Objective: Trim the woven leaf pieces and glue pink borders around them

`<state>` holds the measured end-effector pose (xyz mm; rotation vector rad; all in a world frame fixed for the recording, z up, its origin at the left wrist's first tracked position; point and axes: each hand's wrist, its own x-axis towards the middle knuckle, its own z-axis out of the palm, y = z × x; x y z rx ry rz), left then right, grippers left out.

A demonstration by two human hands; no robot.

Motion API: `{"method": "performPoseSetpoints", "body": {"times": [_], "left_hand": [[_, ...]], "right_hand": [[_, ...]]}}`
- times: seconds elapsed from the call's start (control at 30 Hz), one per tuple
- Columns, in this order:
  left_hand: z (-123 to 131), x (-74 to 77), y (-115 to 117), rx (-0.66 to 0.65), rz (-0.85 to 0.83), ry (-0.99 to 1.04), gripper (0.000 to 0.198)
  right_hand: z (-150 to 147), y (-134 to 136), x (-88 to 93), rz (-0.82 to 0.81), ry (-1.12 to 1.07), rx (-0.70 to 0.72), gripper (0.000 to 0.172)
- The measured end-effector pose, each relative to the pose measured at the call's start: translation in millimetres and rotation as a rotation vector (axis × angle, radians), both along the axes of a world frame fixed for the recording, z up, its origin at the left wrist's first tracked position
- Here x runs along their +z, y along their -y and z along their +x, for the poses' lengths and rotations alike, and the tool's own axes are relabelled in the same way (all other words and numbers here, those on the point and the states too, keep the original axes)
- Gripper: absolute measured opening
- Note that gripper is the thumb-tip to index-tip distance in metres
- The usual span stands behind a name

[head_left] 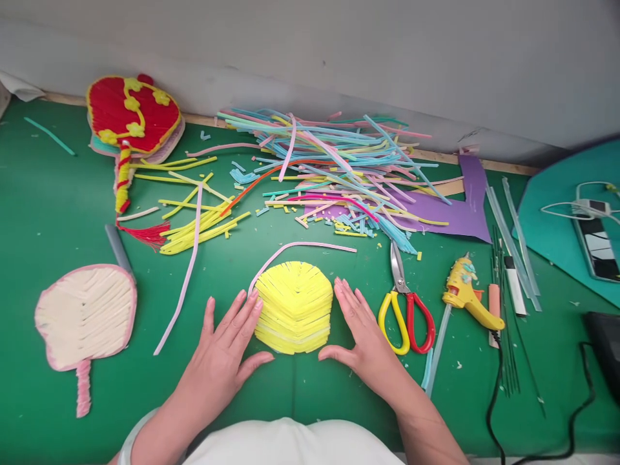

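A yellow fan-shaped panel [294,309] of pipe cleaner strips, laid in a V pattern, lies flat on the green table in front of me. At its left edge rests my left hand [227,345], open, its fingertips touching the rim. My right hand [357,329] is open too, fingers stretched out beside the panel's right edge; whether it touches is hard to tell. One pink pipe cleaner [295,244] curves around the panel's upper left, its lower end near my left fingertips. Scissors [400,297] with one yellow and one red handle lie right of my right hand.
Behind is a heap of coloured pipe cleaners [329,161] over purple sheet [472,200]. A cream fan [90,316] lies left, a red fan [133,113] at the back left. To the right are a yellow glue gun [465,294] with a black cord, glue sticks [516,226] and a phone [599,242].
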<state>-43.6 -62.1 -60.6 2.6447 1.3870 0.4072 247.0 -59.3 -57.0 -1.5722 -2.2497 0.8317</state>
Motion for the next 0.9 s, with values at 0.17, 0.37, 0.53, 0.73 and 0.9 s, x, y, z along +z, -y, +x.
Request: {"method": "performPoseSetpoints", "body": {"times": [0.17,0.37,0.53,0.73,0.9], "left_hand": [[-7.0,-2.5,-1.9,0.075,0.010,0.038,0.078],[-5.7,-3.7,-1.3,0.083,-0.029,0.054,0.079],[-5.1,-4.9,-0.3,0.081,-0.062,0.039,0.080],[-5.4,-4.9,0.1,0.083,-0.084,0.033,0.078],[-4.4,-3.0,-1.0,0.074,-0.085,0.041,0.078]], "right_hand": [[0.1,-0.5,2.4,-0.031,-0.005,-0.016,0.120],[-2.4,-0.1,1.3,-0.011,0.021,-0.013,0.116],[-3.7,0.4,1.4,0.003,0.027,-0.003,0.114],[-5.4,1.0,-0.2,0.011,0.038,-0.015,0.111],[-5.1,1.2,-1.0,0.013,0.061,0.001,0.108]]}}
